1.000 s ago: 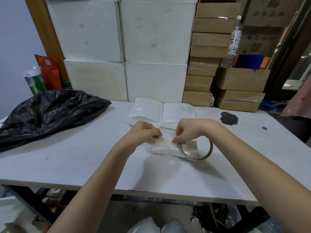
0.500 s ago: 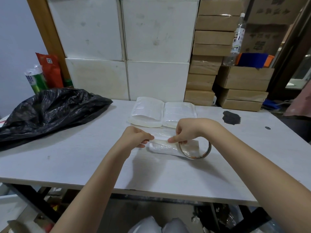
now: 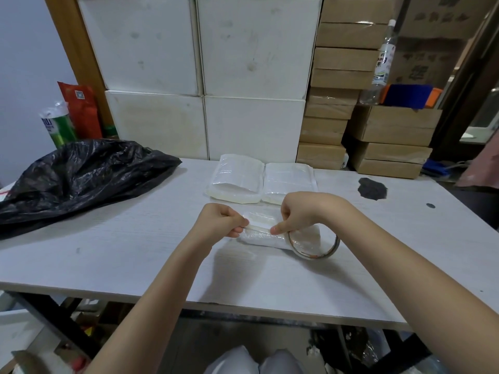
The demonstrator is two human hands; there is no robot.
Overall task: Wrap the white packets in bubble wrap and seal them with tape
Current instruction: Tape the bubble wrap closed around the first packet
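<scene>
Both hands work over the wrapped packet (image 3: 278,237) lying mid-table (image 3: 135,252): I see my left hand (image 3: 220,221) pinching the free end of the tape strip (image 3: 260,225). Right hand (image 3: 299,213) grips the tape roll (image 3: 314,242), which stands on edge against the packet, forefinger pressing the strip.

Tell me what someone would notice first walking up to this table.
Probably the two hands at the middle of the table: the left hand pinches the end of a tape strip while the right hand holds the tape roll over a wrapped packet. Next, the black bag on the left, and the white boxes behind.
</scene>
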